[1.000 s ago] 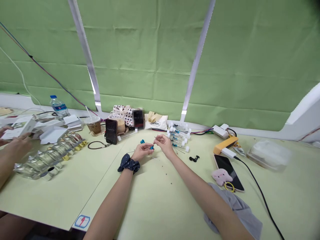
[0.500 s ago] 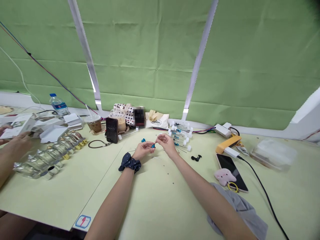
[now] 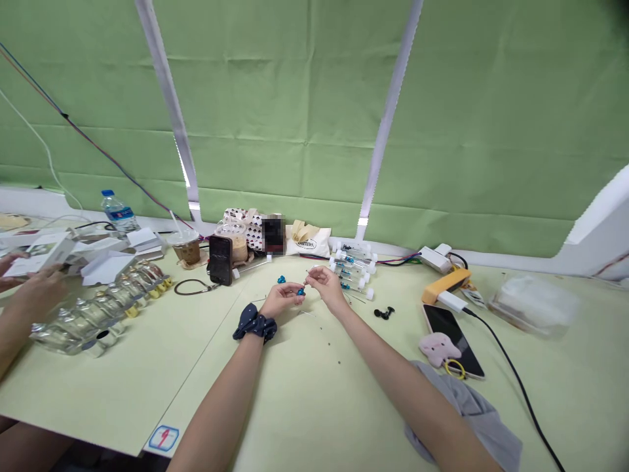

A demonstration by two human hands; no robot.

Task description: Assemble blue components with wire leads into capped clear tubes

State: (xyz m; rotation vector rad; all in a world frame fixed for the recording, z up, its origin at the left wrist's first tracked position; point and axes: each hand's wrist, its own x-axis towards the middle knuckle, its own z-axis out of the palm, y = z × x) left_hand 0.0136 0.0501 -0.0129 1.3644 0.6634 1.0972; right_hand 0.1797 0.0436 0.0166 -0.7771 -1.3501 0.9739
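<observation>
My left hand (image 3: 282,300), with a dark dotted scrunchie (image 3: 254,324) at its wrist, pinches a small shiny blue part (image 3: 301,292) between thumb and fingertips. Close by on the right, my right hand (image 3: 325,286) is closed in a pinch just above that part; what it holds is too small to make out. A second blue piece (image 3: 281,279) lies beyond my left hand. Past my right hand is a stack of clear tubes (image 3: 350,267) with white caps and blue parts inside. Thin rods (image 3: 307,313) and tiny dark bits lie on the table below my hands.
Small black parts (image 3: 383,313), a phone (image 3: 455,341) with a pink plush charm (image 3: 439,349), and an orange power strip (image 3: 445,286) are on the right. Drink cups (image 3: 187,249) and a black upright device (image 3: 221,260) stand back left. A co-worker's hands (image 3: 37,288) are beside clear bottles (image 3: 98,308).
Both hands keep almost the same pose, the right fingertips shifting slightly. The view has moved a little. The co-worker's hand at far left has moved slightly.
</observation>
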